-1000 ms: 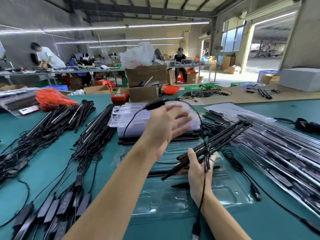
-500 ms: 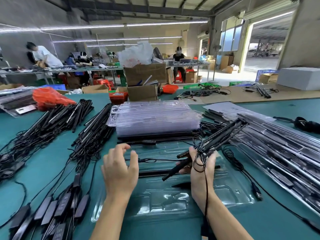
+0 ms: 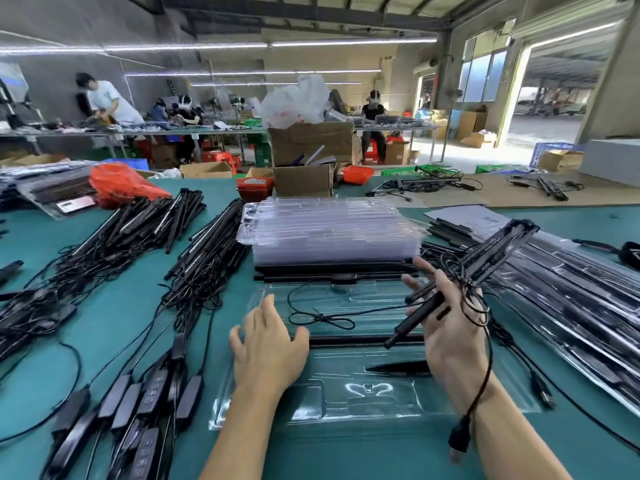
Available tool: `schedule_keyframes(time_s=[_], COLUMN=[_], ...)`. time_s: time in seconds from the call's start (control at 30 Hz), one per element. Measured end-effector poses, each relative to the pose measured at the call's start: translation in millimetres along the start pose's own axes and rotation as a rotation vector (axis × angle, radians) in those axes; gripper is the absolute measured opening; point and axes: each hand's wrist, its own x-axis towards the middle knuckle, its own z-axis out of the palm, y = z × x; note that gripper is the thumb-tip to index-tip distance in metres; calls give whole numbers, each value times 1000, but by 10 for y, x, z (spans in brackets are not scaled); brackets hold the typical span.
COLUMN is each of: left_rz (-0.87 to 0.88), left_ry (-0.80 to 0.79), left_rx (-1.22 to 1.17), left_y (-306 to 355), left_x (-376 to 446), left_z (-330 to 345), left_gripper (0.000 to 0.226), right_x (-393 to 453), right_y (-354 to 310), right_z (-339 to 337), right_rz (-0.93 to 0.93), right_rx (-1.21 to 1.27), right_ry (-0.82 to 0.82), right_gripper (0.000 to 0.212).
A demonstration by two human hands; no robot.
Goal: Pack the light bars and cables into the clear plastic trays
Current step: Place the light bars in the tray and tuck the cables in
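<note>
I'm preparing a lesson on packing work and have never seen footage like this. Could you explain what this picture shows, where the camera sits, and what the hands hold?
No machine here: a person wears a camera on the head, looking down at two bare hands. The right hand grips a bundle of black light bars with trailing cable. The left hand rests open on a clear plastic tray on the green table. Behind sits a stack of empty trays.
</note>
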Motion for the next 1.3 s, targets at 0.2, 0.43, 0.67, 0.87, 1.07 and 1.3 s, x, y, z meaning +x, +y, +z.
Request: schedule_keyframes(time_s=[0.2,0.43,0.67,0.87,1.07,1.3], left_rz=[29,27,41,-4,-287,-166], left_ry=[-84,-136,-97,-1,374,496], left_rx=[117,183,156,72,-806,-1456], left_y=[-17,-23,-40,-52,48,-19], left_x=[9,46,65,82,60,109], left_z=[14,47,66,81,-121,-201], left_gripper=[65,62,62,50,27,32], right_x=[-60,-118,-79,10,73,218], right_y=[-426,-1063,-1250,-1027,-737,-460], right_z=[224,463,458,458,287,81], right_rz=[-29,103,165,247,94,-47], right_rx=[185,202,-591,-1352,-1572,-1596], right_ry=[-143,-557,-1027,-1162,-1020,-827], right_gripper=[27,15,12,21,36,39])
